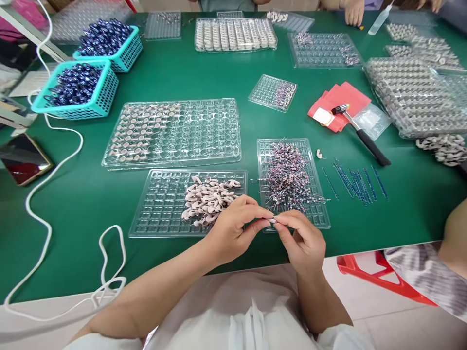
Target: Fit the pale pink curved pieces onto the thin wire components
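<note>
My left hand [233, 228] and my right hand [304, 240] meet near the table's front edge. Between their pinched fingertips is a small pale earbud shell [272, 220], mostly covered by the fingers. Just behind them, a transparent tray [323, 216] carries a tangled heap of tiny wired parts [286, 175] with pink and dark leads. Beside my left hand, another transparent tray [156, 209] bears a pile of pale earbud shells [207, 199]. One loose earbud shell [319, 154] lies on the table to the right of the wired parts.
A large tray [204, 131] is partly filled with shells. Blue-green baskets [104, 95] of shiny dark-blue pieces stand left, near a white cable [47, 223] and phone [25, 158]. At right lie a hammer [365, 138], thin blue strips [359, 184] and stacked trays [412, 97]. Other people sit around.
</note>
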